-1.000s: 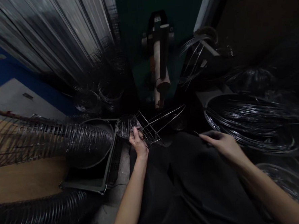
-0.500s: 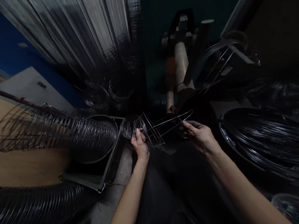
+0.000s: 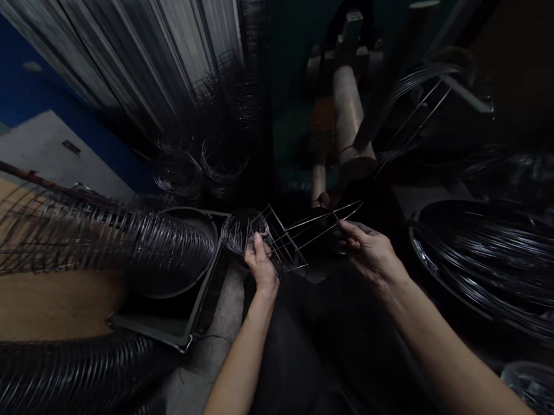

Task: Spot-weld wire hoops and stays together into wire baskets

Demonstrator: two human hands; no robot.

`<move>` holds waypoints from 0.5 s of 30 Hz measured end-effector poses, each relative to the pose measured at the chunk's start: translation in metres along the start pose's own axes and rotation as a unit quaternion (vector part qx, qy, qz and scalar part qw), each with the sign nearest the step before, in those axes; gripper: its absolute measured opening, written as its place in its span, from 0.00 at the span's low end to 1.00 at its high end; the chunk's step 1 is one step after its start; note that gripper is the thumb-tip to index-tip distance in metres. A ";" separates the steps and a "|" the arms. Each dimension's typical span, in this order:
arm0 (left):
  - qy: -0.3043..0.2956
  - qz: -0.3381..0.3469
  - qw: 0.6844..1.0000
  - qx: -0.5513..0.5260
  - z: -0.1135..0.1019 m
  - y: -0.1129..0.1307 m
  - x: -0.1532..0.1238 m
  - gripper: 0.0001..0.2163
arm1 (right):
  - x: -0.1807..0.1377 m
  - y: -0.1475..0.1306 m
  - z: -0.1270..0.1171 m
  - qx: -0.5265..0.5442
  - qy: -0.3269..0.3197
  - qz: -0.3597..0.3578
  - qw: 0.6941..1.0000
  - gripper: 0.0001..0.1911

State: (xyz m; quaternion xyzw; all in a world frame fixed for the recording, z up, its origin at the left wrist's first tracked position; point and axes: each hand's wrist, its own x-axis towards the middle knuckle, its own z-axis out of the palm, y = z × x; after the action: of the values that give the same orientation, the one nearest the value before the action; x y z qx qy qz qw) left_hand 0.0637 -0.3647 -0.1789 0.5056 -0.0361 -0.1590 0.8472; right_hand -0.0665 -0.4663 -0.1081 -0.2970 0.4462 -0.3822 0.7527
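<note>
Between my two hands spans a thin bent-wire frame (image 3: 301,225), with long parallel wires, a rounded loop at its right end and cross wires nearer the left. My left hand (image 3: 262,261) is closed on its left end, thumb on top. At the right, my right hand (image 3: 371,249) pinches the frame near the loop and a short cross wire. Just beyond my left hand lies a bundle of wire rings (image 3: 234,232). Behind the frame stands a machine with a pale cylindrical arm (image 3: 349,103).
A long row of wire hoops (image 3: 95,237) hangs on a rusty rod at left, by a green crate (image 3: 181,329). Black coils (image 3: 57,384) lie lower left. A round tub (image 3: 415,243) of wire sits right, with a clear bowl (image 3: 545,382) of small parts nearer.
The view has shifted slightly, so the machine appears farther right and higher. My hands keep nearly the same hold on the wire frame.
</note>
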 end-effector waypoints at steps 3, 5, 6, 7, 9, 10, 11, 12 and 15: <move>0.000 -0.006 1.000 0.002 0.002 0.001 0.000 0.19 | 0.000 -0.001 0.002 -0.004 0.011 -0.007 1.000 0.15; -0.001 -0.010 1.000 0.001 0.004 0.002 0.000 0.19 | 0.001 -0.001 0.003 0.000 0.018 -0.007 1.000 0.15; -0.001 -0.011 1.000 0.000 0.004 0.002 0.000 0.19 | 0.001 -0.002 0.003 0.004 0.020 -0.005 1.000 0.15; -0.001 -0.012 1.000 -0.001 0.005 0.003 0.000 0.19 | 0.001 -0.002 0.003 0.007 0.019 -0.004 1.000 0.15; -0.001 -0.016 1.000 -0.003 0.005 0.004 0.000 0.19 | 0.000 -0.001 0.003 0.007 0.017 -0.003 1.000 0.16; -0.001 -0.018 1.000 -0.003 0.005 0.004 0.000 0.19 | 0.000 -0.001 0.003 0.005 0.017 -0.003 1.000 0.16; -0.002 -0.019 1.000 -0.003 0.005 0.004 0.000 0.19 | -0.001 -0.001 0.004 0.003 0.017 -0.003 1.000 0.16; -0.003 -0.020 1.000 -0.003 0.004 0.005 0.000 0.19 | -0.001 -0.001 0.004 0.001 0.018 -0.003 1.000 0.16; -0.004 -0.018 1.000 -0.006 0.004 0.006 0.000 0.19 | -0.002 -0.001 0.005 -0.001 0.019 -0.006 1.000 0.16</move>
State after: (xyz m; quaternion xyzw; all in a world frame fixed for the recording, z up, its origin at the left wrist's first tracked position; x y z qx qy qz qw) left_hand 0.0640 -0.3655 -0.1716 0.5006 -0.0296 -0.1763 0.8470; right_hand -0.0629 -0.4639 -0.1044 -0.2929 0.4597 -0.3914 0.7414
